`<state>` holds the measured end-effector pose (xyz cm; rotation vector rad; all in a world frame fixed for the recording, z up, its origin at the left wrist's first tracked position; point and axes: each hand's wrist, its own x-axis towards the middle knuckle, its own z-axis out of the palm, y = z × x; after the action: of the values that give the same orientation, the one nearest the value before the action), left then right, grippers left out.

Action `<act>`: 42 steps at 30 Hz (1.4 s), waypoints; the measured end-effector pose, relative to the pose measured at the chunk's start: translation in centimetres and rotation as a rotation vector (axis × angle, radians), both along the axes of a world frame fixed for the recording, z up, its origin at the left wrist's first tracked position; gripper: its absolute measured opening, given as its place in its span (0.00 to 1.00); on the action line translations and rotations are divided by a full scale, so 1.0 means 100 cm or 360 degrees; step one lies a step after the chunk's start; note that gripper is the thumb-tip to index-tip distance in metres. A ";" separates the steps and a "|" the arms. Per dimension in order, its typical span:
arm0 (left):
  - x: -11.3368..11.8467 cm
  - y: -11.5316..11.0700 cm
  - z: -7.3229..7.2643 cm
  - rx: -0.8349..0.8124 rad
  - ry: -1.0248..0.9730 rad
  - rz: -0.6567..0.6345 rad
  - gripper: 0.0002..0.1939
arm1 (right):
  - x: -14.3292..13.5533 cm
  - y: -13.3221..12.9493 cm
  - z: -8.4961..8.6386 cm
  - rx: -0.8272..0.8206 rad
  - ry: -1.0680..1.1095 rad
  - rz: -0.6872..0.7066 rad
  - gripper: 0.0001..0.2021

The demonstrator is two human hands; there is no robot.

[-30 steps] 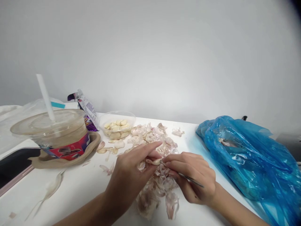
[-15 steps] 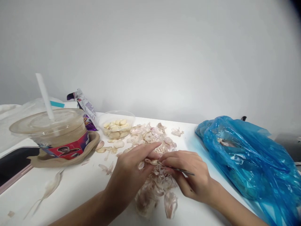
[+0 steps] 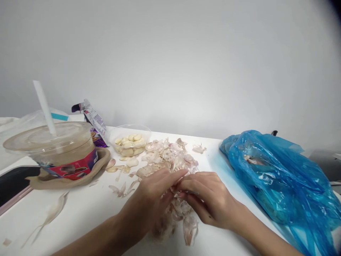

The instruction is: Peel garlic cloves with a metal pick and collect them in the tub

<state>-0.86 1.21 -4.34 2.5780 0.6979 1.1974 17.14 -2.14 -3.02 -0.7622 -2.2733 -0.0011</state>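
Both hands meet over the pile of garlic skins [image 3: 170, 160] in the middle of the white worktop [image 3: 90, 213]. Left hand [image 3: 151, 199] with fingers stretched forward, right hand [image 3: 205, 199] curled and closed, fingertips of both pressed together around something small; probably a garlic clove, but hidden between the fingers, so cannot tell for sure. No tool visible in the right hand now.

To do this peeling step well:
- Keep the clove pinched firmly by the left fingertips, low over the skins, so loose skin falls on the pile and not across the worktop.
- Pull the skin from one end with small strokes, without squeezing the flesh.
- Keep elbows away from the drink cup with straw [image 3: 53, 145] on the left and the blue plastic bag [image 3: 277, 181] on the right.
- Place only clean cloves in the clear bowl of peeled cloves [image 3: 129, 140] behind the pile.
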 end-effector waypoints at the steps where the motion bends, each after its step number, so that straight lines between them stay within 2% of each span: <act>1: 0.000 0.000 -0.001 -0.0029 -0.0005 -0.0013 0.19 | 0.000 0.000 0.000 0.0009 0.0011 0.0006 0.05; 9: 0.003 -0.003 0.007 -0.0217 -0.0102 0.0136 0.21 | 0.000 0.001 -0.002 0.0126 0.0136 0.0034 0.07; 15: 0.004 -0.005 0.012 -0.0223 -0.0154 0.0159 0.19 | 0.000 0.000 -0.002 0.0135 0.0170 0.0070 0.08; 26: 0.004 -0.004 0.013 -0.0198 -0.0207 0.0195 0.19 | -0.001 -0.001 -0.002 0.0270 0.0189 0.0010 0.08; 32: 0.003 -0.004 0.015 -0.0221 -0.0210 0.0244 0.18 | 0.001 -0.002 -0.001 0.0364 0.0307 0.0062 0.11; 42: 0.003 -0.001 0.010 -0.0217 -0.0145 0.0247 0.12 | 0.001 -0.001 0.001 0.0514 0.0358 -0.0014 0.10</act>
<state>-0.55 1.09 -3.30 2.3793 0.9396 1.2560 17.21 -2.23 -2.89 -0.5701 -1.9911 -0.2668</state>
